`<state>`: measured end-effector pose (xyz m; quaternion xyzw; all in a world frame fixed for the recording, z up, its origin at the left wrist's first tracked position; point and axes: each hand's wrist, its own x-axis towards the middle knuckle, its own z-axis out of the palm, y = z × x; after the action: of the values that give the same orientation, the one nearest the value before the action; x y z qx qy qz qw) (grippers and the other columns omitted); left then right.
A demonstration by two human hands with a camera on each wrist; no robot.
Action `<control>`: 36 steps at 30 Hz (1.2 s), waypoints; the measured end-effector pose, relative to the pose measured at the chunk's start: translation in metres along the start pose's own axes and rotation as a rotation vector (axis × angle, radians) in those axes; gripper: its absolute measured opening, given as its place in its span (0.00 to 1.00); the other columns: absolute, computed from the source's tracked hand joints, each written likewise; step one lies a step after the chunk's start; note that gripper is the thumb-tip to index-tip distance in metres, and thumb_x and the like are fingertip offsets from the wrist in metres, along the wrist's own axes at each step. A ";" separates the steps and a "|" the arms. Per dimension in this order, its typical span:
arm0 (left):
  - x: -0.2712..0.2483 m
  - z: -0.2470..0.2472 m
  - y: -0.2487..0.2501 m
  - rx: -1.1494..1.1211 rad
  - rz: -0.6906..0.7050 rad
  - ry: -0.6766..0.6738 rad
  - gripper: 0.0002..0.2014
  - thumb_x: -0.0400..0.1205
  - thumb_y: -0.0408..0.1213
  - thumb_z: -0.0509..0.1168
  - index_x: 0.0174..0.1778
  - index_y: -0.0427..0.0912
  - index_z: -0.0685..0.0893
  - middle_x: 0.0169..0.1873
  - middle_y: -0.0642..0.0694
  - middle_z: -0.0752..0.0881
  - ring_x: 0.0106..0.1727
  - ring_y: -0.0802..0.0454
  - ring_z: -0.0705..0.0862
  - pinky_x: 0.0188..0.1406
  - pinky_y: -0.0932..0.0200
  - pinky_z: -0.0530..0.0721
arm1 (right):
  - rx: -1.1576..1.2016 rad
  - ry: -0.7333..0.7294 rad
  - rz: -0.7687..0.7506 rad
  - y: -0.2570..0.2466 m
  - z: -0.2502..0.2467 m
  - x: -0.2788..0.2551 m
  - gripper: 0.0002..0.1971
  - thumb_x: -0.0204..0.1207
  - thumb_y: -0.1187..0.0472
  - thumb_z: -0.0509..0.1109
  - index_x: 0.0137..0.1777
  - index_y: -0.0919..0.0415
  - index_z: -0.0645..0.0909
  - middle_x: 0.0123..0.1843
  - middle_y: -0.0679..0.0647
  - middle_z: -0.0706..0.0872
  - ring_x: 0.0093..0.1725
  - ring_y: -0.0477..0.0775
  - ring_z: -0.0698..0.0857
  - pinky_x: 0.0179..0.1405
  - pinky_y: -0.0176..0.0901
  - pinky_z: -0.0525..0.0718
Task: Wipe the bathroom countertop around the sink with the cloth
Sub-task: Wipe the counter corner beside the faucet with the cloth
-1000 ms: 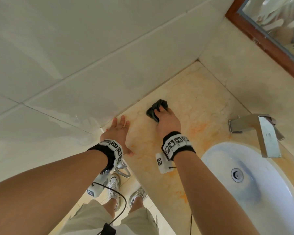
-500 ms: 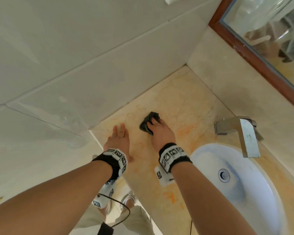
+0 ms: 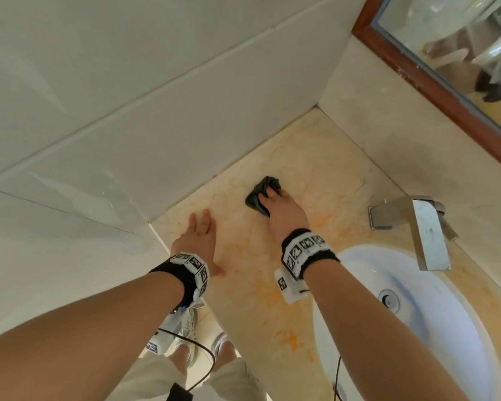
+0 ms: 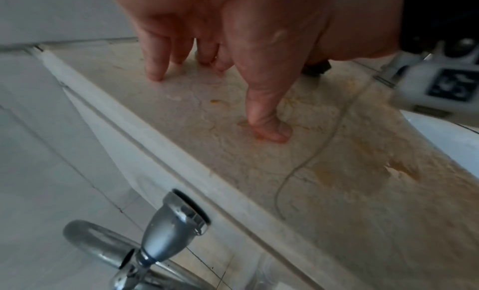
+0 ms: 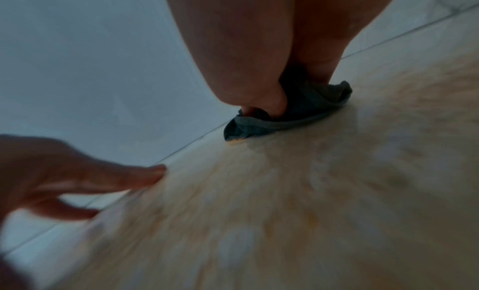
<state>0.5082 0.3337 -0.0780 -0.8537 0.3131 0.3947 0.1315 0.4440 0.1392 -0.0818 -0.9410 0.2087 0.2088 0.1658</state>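
One yellow-stained countertop (image 3: 324, 157) is holding one sink (image 3: 434, 337) at 4 o'clock, one right hand (image 3: 284, 212) gripping one dark cloth (image 3: 256, 198), and one left hand (image 3: 198, 238) resting flat, fingers straight.

The head view is bright and evenly lit by soft daylight, with pale sheen on the wall tiles (image 3: 156, 117) above the hands and glare in the mirror (image 3: 460, 53) far up to the right; straight tile joints bow toward the edges. The right wrist view is dim and bluish: the right hand (image 5: 261, 54) is a dark shape over the cloth (image 5: 290, 114), and the countertop (image 5: 285, 212) below the grip smears into streaks. The left wrist view is brighter but soft, the left hand (image 4: 233, 38) blurred, the metal fitting (image 4: 171, 229) beneath it catching highlights
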 end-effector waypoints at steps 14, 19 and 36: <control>0.005 -0.001 -0.002 -0.027 -0.002 -0.022 0.66 0.69 0.61 0.77 0.85 0.46 0.32 0.82 0.49 0.25 0.85 0.44 0.32 0.78 0.40 0.70 | 0.038 0.009 -0.003 0.014 0.028 -0.058 0.34 0.78 0.72 0.59 0.82 0.45 0.65 0.85 0.41 0.60 0.85 0.52 0.54 0.78 0.47 0.69; 0.006 -0.001 -0.002 -0.041 -0.015 -0.029 0.66 0.69 0.60 0.78 0.85 0.46 0.32 0.82 0.50 0.25 0.85 0.45 0.32 0.79 0.40 0.69 | 0.043 0.092 0.039 0.013 0.000 -0.004 0.32 0.79 0.72 0.58 0.82 0.47 0.66 0.85 0.43 0.60 0.84 0.54 0.56 0.78 0.50 0.68; 0.007 0.000 -0.002 -0.037 0.002 0.000 0.68 0.67 0.60 0.79 0.85 0.44 0.32 0.83 0.47 0.27 0.85 0.42 0.34 0.79 0.38 0.67 | 0.044 -0.023 -0.003 -0.023 0.049 -0.082 0.32 0.82 0.67 0.57 0.85 0.49 0.57 0.87 0.46 0.53 0.85 0.56 0.51 0.81 0.45 0.61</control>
<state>0.5125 0.3321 -0.0834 -0.8557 0.3067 0.4007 0.1152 0.3708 0.2049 -0.0810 -0.9348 0.2100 0.2149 0.1893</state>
